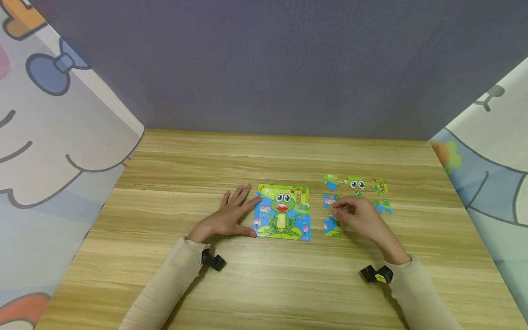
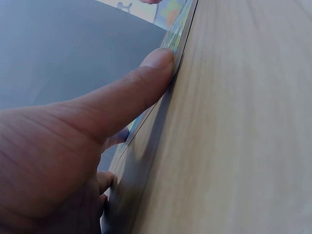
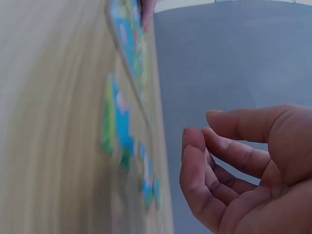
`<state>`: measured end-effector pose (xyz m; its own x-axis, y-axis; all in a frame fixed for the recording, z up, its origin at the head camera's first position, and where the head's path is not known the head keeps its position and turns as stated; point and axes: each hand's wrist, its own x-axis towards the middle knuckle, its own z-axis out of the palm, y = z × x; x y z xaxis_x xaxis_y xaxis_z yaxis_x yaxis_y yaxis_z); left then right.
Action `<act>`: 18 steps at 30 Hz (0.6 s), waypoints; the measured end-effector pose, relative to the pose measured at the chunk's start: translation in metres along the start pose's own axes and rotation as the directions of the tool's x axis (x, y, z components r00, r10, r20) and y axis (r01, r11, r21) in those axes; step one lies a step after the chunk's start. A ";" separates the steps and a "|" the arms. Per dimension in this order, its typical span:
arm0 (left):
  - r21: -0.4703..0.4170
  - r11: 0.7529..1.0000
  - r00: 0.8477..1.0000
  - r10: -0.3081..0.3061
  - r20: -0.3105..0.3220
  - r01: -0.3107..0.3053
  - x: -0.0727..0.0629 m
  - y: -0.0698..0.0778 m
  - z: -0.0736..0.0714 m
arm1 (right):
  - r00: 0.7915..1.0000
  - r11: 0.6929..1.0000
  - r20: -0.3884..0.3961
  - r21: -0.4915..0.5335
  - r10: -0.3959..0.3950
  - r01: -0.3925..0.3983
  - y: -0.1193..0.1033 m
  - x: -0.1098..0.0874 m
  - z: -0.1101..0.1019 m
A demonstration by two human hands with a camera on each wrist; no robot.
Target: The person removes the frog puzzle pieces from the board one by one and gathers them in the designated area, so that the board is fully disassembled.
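A square frog puzzle board (image 1: pixel 282 213) lies flat on the table. My left hand (image 1: pixel 228 217) spreads at its left side, with the thumb (image 2: pixel 158 61) at the lower left corner and the index fingertip at the left edge. To the right of the board, my right hand (image 1: pixel 360 215) hovers over loose puzzle pieces. Its fingers (image 3: pixel 195 170) are loosely curled and a gap shows between thumb and index, with nothing in it. Near these fingertips lie a blue piece with a pink flower (image 1: pixel 327 200) and a lower corner piece (image 1: pixel 331 227). The hand partly hides the middle pieces.
Behind the hand are a green-and-blue piece (image 1: pixel 330 181), a piece with the frog's eyes (image 1: pixel 357 184) and a tree piece (image 1: pixel 380 185). Another piece (image 1: pixel 384 207) sits right of the knuckles. A grey panel (image 1: pixel 288 68) rises behind the wooden table (image 1: pixel 264 284); cartoon-printed walls flank it.
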<state>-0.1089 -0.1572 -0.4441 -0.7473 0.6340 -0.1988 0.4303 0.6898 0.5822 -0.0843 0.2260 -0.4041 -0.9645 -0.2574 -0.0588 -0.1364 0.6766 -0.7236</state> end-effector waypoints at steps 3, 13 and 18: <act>0.001 1.000 1.000 -0.002 -0.001 0.002 0.000 0.000 0.000 | 1.000 0.999 0.018 0.032 -0.015 0.014 -0.011 0.006 0.003; 0.007 1.000 1.000 -0.002 -0.004 0.002 0.000 -0.001 0.000 | 0.992 0.993 0.076 0.061 -0.101 0.097 -0.040 0.029 0.034; 0.002 1.000 1.000 -0.005 0.001 0.005 0.000 0.000 0.000 | 0.981 0.991 0.150 0.084 -0.120 0.108 -0.052 0.034 0.052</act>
<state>-0.1091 -0.1576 -0.4441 -0.7488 0.6311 -0.2024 0.4276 0.6933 0.5800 -0.0983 0.1457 -0.4044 -0.8962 -0.4374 -0.0741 -0.2205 0.5842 -0.7811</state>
